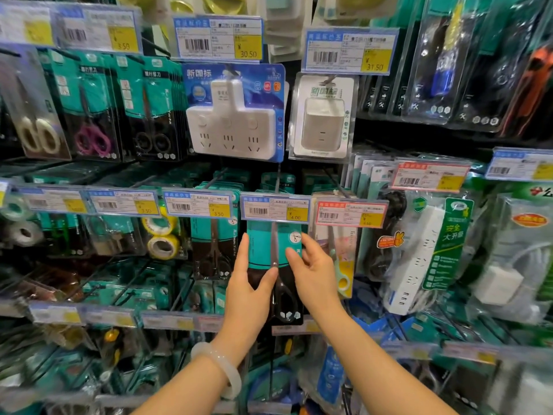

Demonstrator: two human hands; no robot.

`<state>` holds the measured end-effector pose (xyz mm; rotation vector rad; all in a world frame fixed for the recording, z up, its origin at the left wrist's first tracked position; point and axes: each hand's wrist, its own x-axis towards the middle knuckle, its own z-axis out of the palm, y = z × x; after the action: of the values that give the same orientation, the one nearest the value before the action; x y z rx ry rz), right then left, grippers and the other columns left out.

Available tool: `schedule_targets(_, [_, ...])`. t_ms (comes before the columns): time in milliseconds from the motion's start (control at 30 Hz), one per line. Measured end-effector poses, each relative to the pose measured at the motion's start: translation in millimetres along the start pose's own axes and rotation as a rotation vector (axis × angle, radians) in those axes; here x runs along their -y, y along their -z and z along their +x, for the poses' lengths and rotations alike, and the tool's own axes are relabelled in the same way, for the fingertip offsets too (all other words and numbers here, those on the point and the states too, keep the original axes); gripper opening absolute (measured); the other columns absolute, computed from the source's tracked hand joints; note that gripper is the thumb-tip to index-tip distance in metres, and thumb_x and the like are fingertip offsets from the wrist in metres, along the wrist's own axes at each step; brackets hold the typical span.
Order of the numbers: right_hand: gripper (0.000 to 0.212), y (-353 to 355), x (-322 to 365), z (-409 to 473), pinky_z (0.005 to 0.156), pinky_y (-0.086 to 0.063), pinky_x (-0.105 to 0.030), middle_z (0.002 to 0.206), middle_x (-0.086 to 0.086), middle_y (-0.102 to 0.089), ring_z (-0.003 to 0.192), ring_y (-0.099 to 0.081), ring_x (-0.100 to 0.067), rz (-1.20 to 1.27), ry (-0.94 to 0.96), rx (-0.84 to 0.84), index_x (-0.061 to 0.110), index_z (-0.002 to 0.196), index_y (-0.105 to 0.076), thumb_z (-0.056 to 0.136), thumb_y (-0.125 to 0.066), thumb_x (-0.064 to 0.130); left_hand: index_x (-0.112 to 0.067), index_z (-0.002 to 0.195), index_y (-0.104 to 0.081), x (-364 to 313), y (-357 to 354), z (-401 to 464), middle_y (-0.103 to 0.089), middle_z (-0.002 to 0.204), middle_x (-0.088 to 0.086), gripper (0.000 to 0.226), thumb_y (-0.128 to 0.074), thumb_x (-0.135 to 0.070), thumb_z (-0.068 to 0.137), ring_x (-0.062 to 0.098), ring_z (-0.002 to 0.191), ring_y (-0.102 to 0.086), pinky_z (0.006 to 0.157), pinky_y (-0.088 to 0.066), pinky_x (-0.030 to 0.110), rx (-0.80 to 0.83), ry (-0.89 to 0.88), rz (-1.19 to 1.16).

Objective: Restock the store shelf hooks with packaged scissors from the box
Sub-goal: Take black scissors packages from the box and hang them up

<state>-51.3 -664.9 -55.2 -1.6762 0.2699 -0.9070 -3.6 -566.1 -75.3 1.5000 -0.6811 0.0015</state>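
Scissors pack (263, 250) between both hands' grip

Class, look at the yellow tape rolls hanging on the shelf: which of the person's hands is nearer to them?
Left. The left hand, on the scissors pack, sits just right of the yellow tape rolls. The right hand holds the pack's far side, farther right.

Hook rack (278, 181) of scissor packs (89, 109) (perhaps full)

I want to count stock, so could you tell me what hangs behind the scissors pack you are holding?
Behind the scissors pack, held by the left hand and right hand, teal card tops show above the price tag. How many hang there is hidden.
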Motion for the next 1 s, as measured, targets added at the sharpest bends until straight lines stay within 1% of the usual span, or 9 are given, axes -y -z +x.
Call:
schedule_targets(133, [0.028,-0.1,-1.0,7.7,0.071,-0.053,-0.013,0.093,0.016,-0.066,0.085,-0.066,0.004,0.007,-0.002,-0.039,0.026,0.103,-0.058,0.095,-0.045,0.002,-0.027,0.147,-0.021,-3.7,-1.8,8.5,-0.033,0.138,-0.020,0.073,-0.060,-0.009,0.089,-0.004,0.129,-0.032,0.100,-0.028,0.010,0.033,0.019,0.023])
schedule_targets(267, [0.025,-7.9,-4.3,14.9,0.074,-0.055,-0.019,0.089,0.011,-0.066,0.082,-0.066,0.002,-0.068,-0.077,-0.061,0.023,0.110,-0.056,0.095,-0.045,0.006,-0.029,0.148,-0.017,0.8,-1.1,19.0,-0.033,0.146,-0.014,0.073,-0.059,-0.012,0.090,-0.001,0.130,-0.030,0.101,-0.027,0.015,0.054,0.068,0.084])
schedule_targets(400, [0.033,-9.6,-4.1,24.4,0.086,-0.044,-0.030,0.112,-0.006,-0.063,0.107,-0.058,-0.022,-0.402,-0.131,-0.112,0.014,0.129,-0.050,0.097,-0.043,0.019,-0.030,0.149,-0.002,5.1,-1.1,23.7,-0.028,0.149,0.008,0.083,-0.058,-0.014,0.091,0.018,0.136,-0.030,0.099,-0.024,0.020,0.175,0.161,0.273])
schedule_targets(500, [0.047,-5.3,-10.8,14.9,0.099,-0.039,-0.034,0.131,-0.013,-0.051,0.122,-0.048,-0.027,-0.648,-0.146,-0.011,0.008,0.141,-0.034,0.097,-0.043,0.024,-0.024,0.149,0.008,4.9,-4.7,9.3,-0.013,0.152,0.013,0.086,-0.056,-0.021,0.092,0.027,0.140,-0.017,0.112,-0.019,0.031,0.201,0.173,0.559])
schedule_targets(600, [0.054,7.1,-21.0,-14.2,0.110,-0.028,-0.031,0.146,-0.009,-0.034,0.135,-0.032,-0.023,-0.767,-0.120,0.113,0.010,0.146,-0.024,0.097,-0.044,0.021,-0.019,0.149,0.008,6.6,-9.8,-11.4,0.003,0.157,0.009,0.079,-0.048,-0.026,0.095,0.027,0.145,-0.003,0.118,-0.010,0.036,0.268,0.065,0.839])
schedule_targets(700, [0.053,34.8,-29.2,-40.4,0.112,-0.022,-0.029,0.152,-0.005,-0.024,0.140,-0.023,-0.022,-0.966,-0.108,0.243,0.016,0.147,-0.025,0.097,-0.043,0.019,-0.019,0.150,0.006,4.4,-21.6,-29.2,0.011,0.158,0.008,0.070,-0.041,-0.022,0.097,0.025,0.146,0.006,0.119,-0.001,0.037,0.471,-0.075,1.023])
schedule_targets(800, [0.055,71.3,-34.9,-59.0,0.115,-0.018,-0.035,0.155,-0.008,-0.017,0.143,-0.014,-0.026,-1.230,-0.119,0.305,0.016,0.145,-0.028,0.094,-0.046,0.019,-0.019,0.150,0.000,3.0,-41.1,-38.6,0.006,0.158,0.009,0.068,-0.041,-0.022,0.095,0.026,0.146,0.005,0.118,-0.001,0.039,0.621,-0.169,1.091])
schedule_targets(900, [0.057,113.3,-35.3,-85.2,0.118,-0.009,-0.039,0.157,-0.013,-0.010,0.146,-0.005,-0.029,-1.389,-0.267,0.347,0.015,0.146,-0.024,0.094,-0.046,0.020,-0.018,0.150,-0.009,2.8,-74.5,-54.6,0.000,0.158,0.012,0.067,-0.045,-0.023,0.093,0.028,0.146,0.000,0.117,-0.004,0.041,0.752,-0.282,1.102])
schedule_targets(1000, [0.053,159.8,-40.4,-121.5,0.118,-0.013,-0.041,0.153,-0.013,-0.020,0.144,-0.011,-0.031,-1.445,-0.372,0.271,0.012,0.143,-0.030,0.093,-0.045,0.021,-0.018,0.150,-0.011,2.7,-114.9,-83.5,0.000,0.158,0.014,0.063,-0.043,-0.021,0.095,0.031,0.146,0.002,0.118,-0.002,0.044,0.907,-0.355,1.057])
